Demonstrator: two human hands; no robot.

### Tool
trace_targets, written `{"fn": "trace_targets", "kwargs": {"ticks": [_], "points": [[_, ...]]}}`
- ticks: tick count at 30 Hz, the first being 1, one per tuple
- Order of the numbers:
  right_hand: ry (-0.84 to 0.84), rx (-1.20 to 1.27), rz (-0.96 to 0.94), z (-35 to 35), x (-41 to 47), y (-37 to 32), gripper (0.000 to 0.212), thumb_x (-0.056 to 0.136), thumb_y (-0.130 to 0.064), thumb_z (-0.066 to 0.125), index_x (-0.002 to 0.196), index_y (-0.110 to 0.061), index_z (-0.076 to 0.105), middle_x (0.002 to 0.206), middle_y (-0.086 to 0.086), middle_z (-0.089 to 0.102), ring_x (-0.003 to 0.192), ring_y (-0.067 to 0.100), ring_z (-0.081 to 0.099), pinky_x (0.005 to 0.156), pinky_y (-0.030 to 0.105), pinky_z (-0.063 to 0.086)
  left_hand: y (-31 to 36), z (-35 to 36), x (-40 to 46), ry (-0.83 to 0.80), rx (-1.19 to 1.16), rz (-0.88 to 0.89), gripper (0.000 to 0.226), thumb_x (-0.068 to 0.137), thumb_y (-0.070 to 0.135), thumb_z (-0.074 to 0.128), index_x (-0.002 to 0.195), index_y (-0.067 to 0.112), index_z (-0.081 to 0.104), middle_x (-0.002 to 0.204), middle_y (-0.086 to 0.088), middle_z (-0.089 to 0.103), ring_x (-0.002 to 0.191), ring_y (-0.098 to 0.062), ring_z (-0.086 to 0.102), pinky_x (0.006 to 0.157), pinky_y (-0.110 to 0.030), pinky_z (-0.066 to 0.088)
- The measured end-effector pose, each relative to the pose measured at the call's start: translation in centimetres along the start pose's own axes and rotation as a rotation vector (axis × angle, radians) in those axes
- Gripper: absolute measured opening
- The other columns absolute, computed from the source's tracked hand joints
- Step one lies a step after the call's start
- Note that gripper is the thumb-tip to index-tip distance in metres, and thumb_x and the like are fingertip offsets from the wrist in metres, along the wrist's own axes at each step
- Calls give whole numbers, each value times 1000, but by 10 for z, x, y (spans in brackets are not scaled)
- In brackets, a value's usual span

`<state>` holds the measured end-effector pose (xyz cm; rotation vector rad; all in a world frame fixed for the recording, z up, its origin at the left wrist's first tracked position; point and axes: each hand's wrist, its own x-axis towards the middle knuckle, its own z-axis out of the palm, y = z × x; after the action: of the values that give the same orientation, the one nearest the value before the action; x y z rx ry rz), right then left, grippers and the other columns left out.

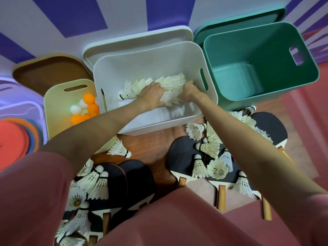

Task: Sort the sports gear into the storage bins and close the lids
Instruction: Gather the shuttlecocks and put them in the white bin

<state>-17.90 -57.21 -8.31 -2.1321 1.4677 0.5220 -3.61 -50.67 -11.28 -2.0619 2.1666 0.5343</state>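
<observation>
My left hand (152,96) and right hand (190,91) each grip a bunch of shuttlecocks (170,84) tight inside the white bin (150,121). The green bin (262,50) sits at three o'clock from it. The ball bin (58,107) sits at nine o'clock.

Bright, even indoor light; soft shadows. Strong wide-angle bending at frame edges; lower corners blurred; centre sharp.

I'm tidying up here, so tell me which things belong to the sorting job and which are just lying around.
Job:
shuttlecocks
paddles
ping-pong balls
white bin
green bin
cream bin
lids

Lying about:
coloured discs, already in a clear tub
</observation>
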Motion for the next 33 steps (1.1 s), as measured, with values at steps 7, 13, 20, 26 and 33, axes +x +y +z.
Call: {"fn": "trace_targets", "kwargs": {"ticks": [7,13,20,26,33], "points": [[21,-157,-5,-2,-10,-4,36,94,-3,35,128,8,43,133,25,46,122,36,47,109,44,25,-6,-25,-26,89,-115,-57,44,90,31,61,126,7,52,124,-16,52,120,-32,43,95,-42,41],[38,-205,-32,-5,-25,-10,41,94,-3,34,132,11,37,137,28,40,127,41,39,110,52,25,-7,-46,-69,186,-194,-109,46,91,27,57,133,10,49,131,-13,51,126,-30,41,100,-39,37],[247,137,-309,-9,-96,-49,43,89,-2,49,130,4,38,132,26,39,117,41,46,98,38,37,-5,-59,-156,496,-358,-87,34,89,23,62,120,8,60,112,-9,64,106,-25,58,89,-33,42],[464,214,-718,39,-169,-74,40,89,-7,53,128,3,48,120,22,51,114,37,48,97,37,39,-5,-41,-266,743,-444,-192,24,87,15,60,110,9,66,106,-5,68,100,-18,59,88,-29,44],[241,92,-890,119,-223,-105,35,89,-14,53,122,-1,51,113,19,52,107,35,50,86,43,45,-26,25,-375,594,-453,-420,25,88,13,62,112,8,66,107,-9,67,100,-26,61,87,-37,48]]}}
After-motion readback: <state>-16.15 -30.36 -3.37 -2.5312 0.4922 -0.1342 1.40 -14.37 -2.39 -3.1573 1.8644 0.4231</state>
